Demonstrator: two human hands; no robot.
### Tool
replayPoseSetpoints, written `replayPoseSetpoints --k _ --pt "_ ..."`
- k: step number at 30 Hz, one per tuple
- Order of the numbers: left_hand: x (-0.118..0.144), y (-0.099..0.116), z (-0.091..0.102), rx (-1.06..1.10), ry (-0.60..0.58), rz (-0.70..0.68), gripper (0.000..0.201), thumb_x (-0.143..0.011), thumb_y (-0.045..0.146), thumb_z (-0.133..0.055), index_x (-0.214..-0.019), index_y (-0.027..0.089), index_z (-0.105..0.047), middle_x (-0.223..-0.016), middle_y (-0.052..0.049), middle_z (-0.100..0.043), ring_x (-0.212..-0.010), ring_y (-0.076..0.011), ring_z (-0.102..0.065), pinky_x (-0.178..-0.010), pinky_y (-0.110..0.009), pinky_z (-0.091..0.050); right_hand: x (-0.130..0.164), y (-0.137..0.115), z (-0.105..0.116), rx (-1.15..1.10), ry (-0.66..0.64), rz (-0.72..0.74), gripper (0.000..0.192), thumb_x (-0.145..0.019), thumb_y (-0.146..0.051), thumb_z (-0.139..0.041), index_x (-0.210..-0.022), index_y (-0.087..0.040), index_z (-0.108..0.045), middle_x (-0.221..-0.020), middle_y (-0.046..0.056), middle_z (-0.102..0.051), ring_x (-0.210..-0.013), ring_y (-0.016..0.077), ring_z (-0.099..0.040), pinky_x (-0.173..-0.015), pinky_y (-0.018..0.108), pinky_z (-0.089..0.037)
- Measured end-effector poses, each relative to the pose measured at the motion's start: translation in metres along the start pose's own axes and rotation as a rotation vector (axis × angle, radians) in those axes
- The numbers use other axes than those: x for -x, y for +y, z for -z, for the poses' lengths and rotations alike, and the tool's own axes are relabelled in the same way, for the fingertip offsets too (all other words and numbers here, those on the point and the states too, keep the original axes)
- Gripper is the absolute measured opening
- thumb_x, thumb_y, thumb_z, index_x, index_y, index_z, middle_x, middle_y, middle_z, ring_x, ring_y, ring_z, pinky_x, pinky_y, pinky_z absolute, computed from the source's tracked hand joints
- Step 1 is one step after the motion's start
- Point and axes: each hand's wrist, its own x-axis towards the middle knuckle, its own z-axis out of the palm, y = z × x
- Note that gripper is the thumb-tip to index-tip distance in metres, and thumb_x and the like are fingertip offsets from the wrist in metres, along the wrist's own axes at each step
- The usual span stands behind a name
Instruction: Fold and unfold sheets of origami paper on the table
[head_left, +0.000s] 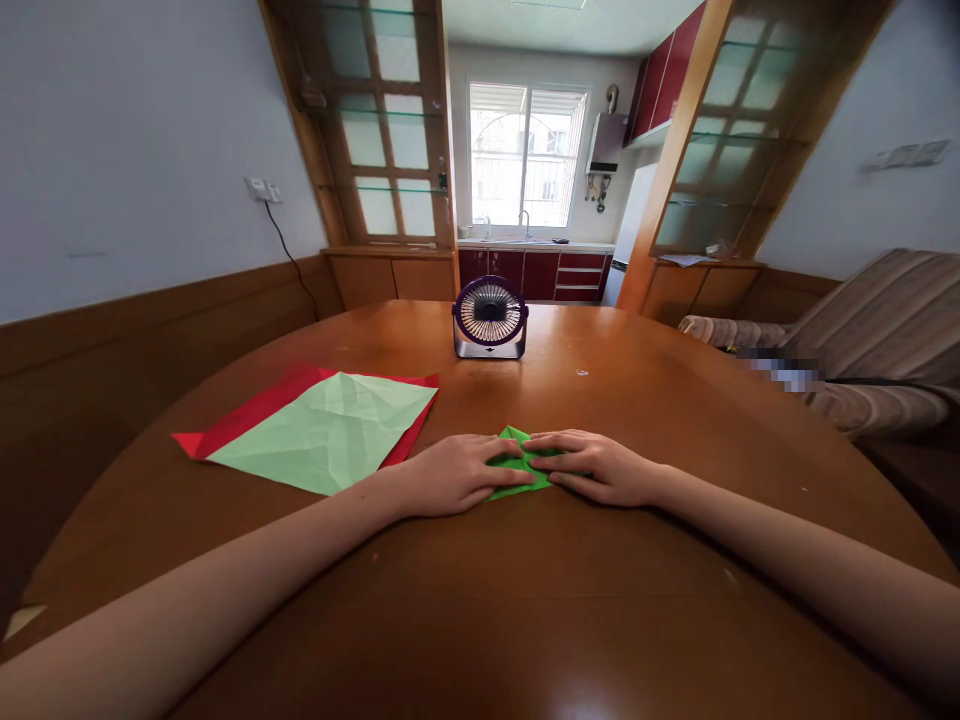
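Note:
A small piece of folded green paper point(517, 464) lies flat on the brown table, one pointed corner facing away from me. My left hand point(459, 472) rests on its left side with fingers stretched over it. From the right, my right hand point(600, 468) presses on the same paper, fingers spread and lying flat. The fingertips of both hands come close together over its middle. Parts of the paper's left and right edges are hidden beneath the fingers.
Left of my hands, a creased light green sheet point(337, 425) lies on red paper point(262, 410). A small fan point(490, 312) stands at the far side of the wooden table point(525, 620). A striped armchair point(885, 330) is at the right.

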Motion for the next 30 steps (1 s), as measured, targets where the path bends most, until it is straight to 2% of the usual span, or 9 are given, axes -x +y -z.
replayPoseSetpoints --k 3,6,12,19,27,30 --pt "-0.0008 0.0008 0.0002 -0.02 0.003 -0.006 0.042 -0.095 0.018 -0.042 -0.134 0.031 -0.051 -0.133 -0.008 -0.053 -0.116 -0.0251 -0.056 -0.097 -0.041 -0.048 0.0003 0.0017 -0.0022 0.005 0.028 -0.03 0.039 -0.097 -0.03 -0.049 -0.135 -0.022 -0.054 -0.138 0.011 -0.054 -0.124 0.0229 -0.054 -0.104 0.044 -0.045" --pt "-0.0011 0.0009 0.0001 -0.034 0.008 -0.012 0.042 -0.095 0.018 -0.042 -0.134 0.03 -0.051 -0.133 -0.009 -0.053 -0.117 -0.0256 -0.055 -0.097 -0.04 -0.048 -0.0002 0.0025 -0.0026 0.013 0.02 -0.043 0.041 -0.097 -0.031 -0.05 -0.137 -0.022 -0.051 -0.14 0.01 -0.052 -0.129 0.0235 -0.05 -0.109 0.046 -0.04" --pt "-0.0003 -0.0007 -0.0004 0.013 0.023 -0.017 0.042 -0.095 0.019 -0.042 -0.136 0.028 -0.05 -0.131 -0.008 -0.056 -0.119 -0.0251 -0.054 -0.1 -0.041 -0.045 -0.0022 0.0013 -0.0006 -0.017 -0.104 -0.092 0.048 -0.1 -0.034 -0.042 -0.147 -0.025 -0.035 -0.154 0.006 -0.034 -0.142 0.0212 -0.032 -0.118 0.045 -0.029" --pt "0.0007 -0.0031 -0.002 -0.033 0.087 -0.093 0.038 -0.095 0.019 -0.042 -0.128 0.026 -0.058 -0.115 -0.01 -0.062 -0.103 -0.0236 -0.06 -0.091 -0.039 -0.049 -0.0043 0.0032 -0.0001 -0.032 -0.216 -0.136 0.052 -0.102 -0.037 -0.034 -0.152 -0.024 -0.022 -0.16 0.003 -0.014 -0.148 0.02 -0.011 -0.123 0.045 -0.015" --pt "-0.0008 -0.0009 -0.0008 0.004 0.11 -0.077 0.033 -0.094 0.017 -0.04 -0.118 0.02 -0.062 -0.106 -0.01 -0.065 -0.09 -0.0205 -0.06 -0.08 -0.033 -0.05 -0.0062 0.001 -0.0007 -0.012 -0.235 -0.123 0.053 -0.103 -0.036 -0.03 -0.152 -0.019 -0.02 -0.159 0.006 -0.013 -0.148 0.0186 -0.009 -0.123 0.044 -0.011" --pt "-0.0025 0.0008 0.0011 0.026 0.083 -0.054 0.035 -0.094 0.016 -0.04 -0.124 0.02 -0.057 -0.104 -0.009 -0.065 -0.089 -0.0199 -0.059 -0.08 -0.032 -0.049 -0.0062 -0.0009 -0.0012 -0.005 -0.222 -0.13 0.053 -0.103 -0.036 -0.031 -0.152 -0.02 -0.02 -0.159 0.006 -0.014 -0.148 0.019 -0.01 -0.123 0.045 -0.012"
